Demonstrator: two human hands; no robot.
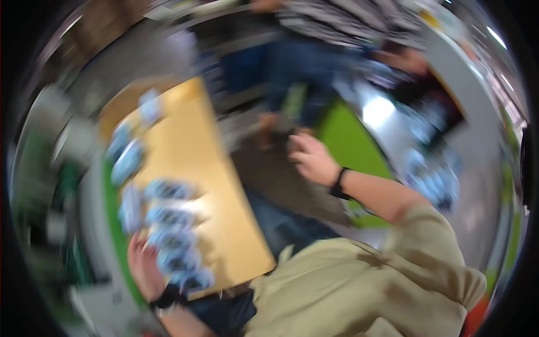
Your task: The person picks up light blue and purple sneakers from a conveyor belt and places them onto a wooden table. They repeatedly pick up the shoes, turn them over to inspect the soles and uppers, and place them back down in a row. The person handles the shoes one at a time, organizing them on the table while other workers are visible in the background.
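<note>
A row of blue-and-white wrapped packs [169, 242] lies along the left part of the yellow tabletop [224, 224]. Beside the nearer end of that row is my left hand [147, 268], fingers stretched out; blur hides whether they touch a pack. My right hand [315, 160], with a black band on its wrist, hangs in the air between the two tables. Its fingers are partly bent and apart, with nothing visible in them.
More packs [128, 163] lie toward the table's far left corner. At right, a metal-topped table with a green side [359, 151] carries a pile of similar blue-white packs [432, 177]. A person in a striped top [348, 22] stands across from me.
</note>
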